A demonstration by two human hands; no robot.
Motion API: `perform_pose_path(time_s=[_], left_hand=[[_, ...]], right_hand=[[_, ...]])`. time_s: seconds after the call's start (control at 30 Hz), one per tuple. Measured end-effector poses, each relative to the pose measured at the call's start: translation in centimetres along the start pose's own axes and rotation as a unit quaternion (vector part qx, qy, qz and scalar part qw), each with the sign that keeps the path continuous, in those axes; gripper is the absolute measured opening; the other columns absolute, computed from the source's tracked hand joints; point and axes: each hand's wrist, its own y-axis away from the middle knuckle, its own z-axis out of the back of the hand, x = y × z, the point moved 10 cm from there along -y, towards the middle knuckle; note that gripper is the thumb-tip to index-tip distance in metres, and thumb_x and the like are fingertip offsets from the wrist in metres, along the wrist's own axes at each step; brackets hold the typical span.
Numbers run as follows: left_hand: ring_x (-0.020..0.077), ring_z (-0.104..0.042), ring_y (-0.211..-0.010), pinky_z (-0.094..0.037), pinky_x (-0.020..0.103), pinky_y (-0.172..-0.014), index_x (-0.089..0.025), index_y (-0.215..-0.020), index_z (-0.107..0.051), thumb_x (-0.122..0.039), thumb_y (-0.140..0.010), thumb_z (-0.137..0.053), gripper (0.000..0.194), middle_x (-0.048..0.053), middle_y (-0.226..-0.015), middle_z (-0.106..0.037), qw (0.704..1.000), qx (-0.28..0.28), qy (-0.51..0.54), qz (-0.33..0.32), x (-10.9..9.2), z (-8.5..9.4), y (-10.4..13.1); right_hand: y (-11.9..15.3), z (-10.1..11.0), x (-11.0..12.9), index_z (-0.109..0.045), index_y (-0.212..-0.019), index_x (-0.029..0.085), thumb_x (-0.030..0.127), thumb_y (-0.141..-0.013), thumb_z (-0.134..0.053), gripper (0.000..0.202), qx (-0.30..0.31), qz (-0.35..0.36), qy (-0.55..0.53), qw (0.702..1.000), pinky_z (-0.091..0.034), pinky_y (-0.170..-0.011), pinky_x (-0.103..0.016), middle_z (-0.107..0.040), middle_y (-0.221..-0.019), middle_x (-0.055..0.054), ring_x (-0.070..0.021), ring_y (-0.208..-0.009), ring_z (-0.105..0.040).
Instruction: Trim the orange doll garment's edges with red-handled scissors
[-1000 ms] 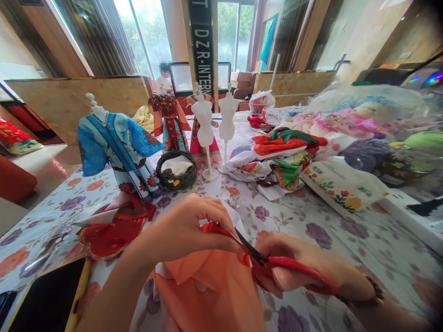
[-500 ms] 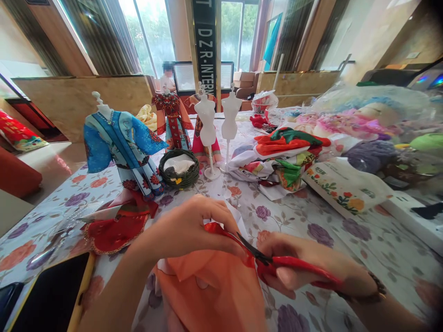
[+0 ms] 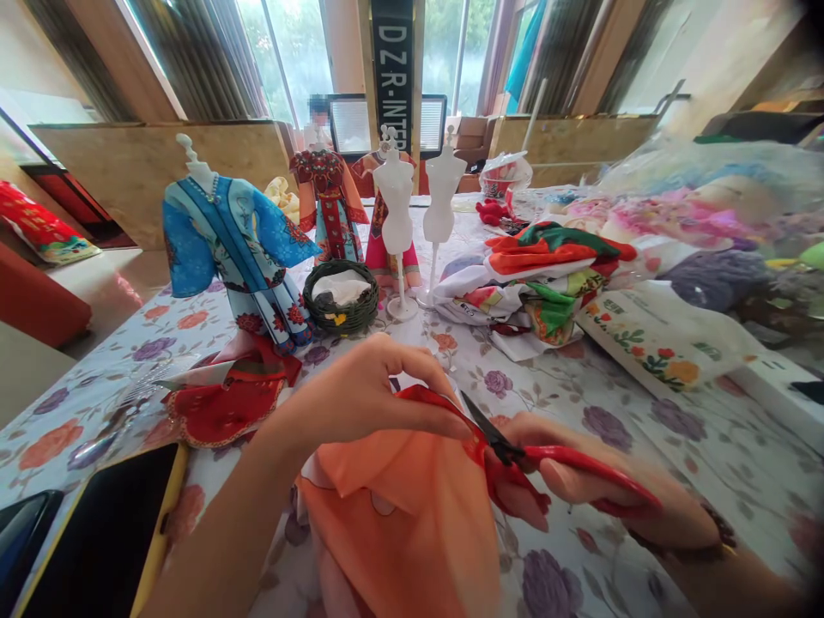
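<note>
My left hand (image 3: 379,395) pinches the red edge of an orange cloth (image 3: 418,515) between thumb and fingers. The cloth hangs down from it toward the table's near side. My right hand (image 3: 579,472) is wrapped round scissors (image 3: 605,472) with red handles and dark blades. The blades point up and left, lying at the cloth's red edge close to my left fingertips. One blade stands clear above the cloth; the other is mostly hidden. A dark beaded bracelet circles my right wrist.
A phone in a yellow case (image 3: 109,532) lies at left, near a red embroidered cloth piece (image 3: 225,408). Beyond stand a blue robe on a dress form (image 3: 225,240), a dark woven basket (image 3: 341,296), bare white mannequins (image 3: 397,206), and piled fabrics (image 3: 541,275). A person sits far back.
The scissors' blades have opened wider, and my right hand has shifted slightly right. My left hand keeps its pinch on the cloth. The whole view has tilted a little.
</note>
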Motion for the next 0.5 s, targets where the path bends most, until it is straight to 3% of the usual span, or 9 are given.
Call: perform_pose_path(time_s=[0.13, 0.23, 0.33, 0.5], left_hand=[[0.0122, -0.053, -0.069, -0.042, 0.026, -0.065, -0.017, -0.075, -0.072, -0.022, -0.074, -0.074, 0.005, -0.001, -0.068, -0.063, 0.999, 0.0, 0.03, 0.015, 0.8, 0.0, -0.1], [0.0123, -0.053, -0.069, -0.041, 0.025, -0.065, -0.016, -0.075, -0.071, -0.02, -0.073, -0.073, 0.004, -0.001, -0.068, -0.063, 0.998, -0.004, 0.057, 0.009, 1.0, -0.1, -0.2], [0.0119, -0.052, -0.069, -0.04, 0.025, -0.064, -0.016, -0.074, -0.07, -0.019, -0.074, -0.073, 0.004, -0.001, -0.068, -0.061, 0.997, -0.001, 0.079, 0.006, 1.2, -0.2, -0.3], [0.0108, -0.051, -0.067, -0.04, 0.024, -0.065, -0.015, -0.075, -0.069, -0.019, -0.074, -0.073, 0.005, -0.002, -0.068, -0.059, 0.998, -0.009, 0.061, 0.0, 0.9, 0.0, -0.3]], right_hand=[[0.0, 0.1, -0.4, -0.045, -0.063, 0.02, 0.071, -0.082, -0.045, 0.054, -0.011, 0.002, -0.009, 1.0, -0.027, -0.056, -0.03, -0.042, -0.06, 0.002, -0.013, -0.056, -0.035], [0.3, 0.3, -1.2, -0.049, -0.08, 0.021, 0.071, -0.081, -0.049, 0.05, -0.022, -0.008, -0.035, 0.999, -0.03, -0.06, -0.031, -0.044, -0.062, 0.003, -0.0139, -0.058, -0.037], [0.6, 0.3, -1.6, -0.048, -0.095, 0.021, 0.064, -0.086, -0.048, 0.044, -0.026, 0.0, -0.06, 0.998, -0.035, -0.066, -0.032, -0.047, -0.065, 0.003, -0.0155, -0.064, -0.042], [0.5, -0.4, -1.0, -0.05, -0.1, 0.021, 0.058, -0.093, -0.04, 0.039, -0.001, 0.051, -0.084, 0.995, -0.037, -0.068, -0.031, -0.046, -0.065, 0.003, -0.0145, -0.063, -0.041]])
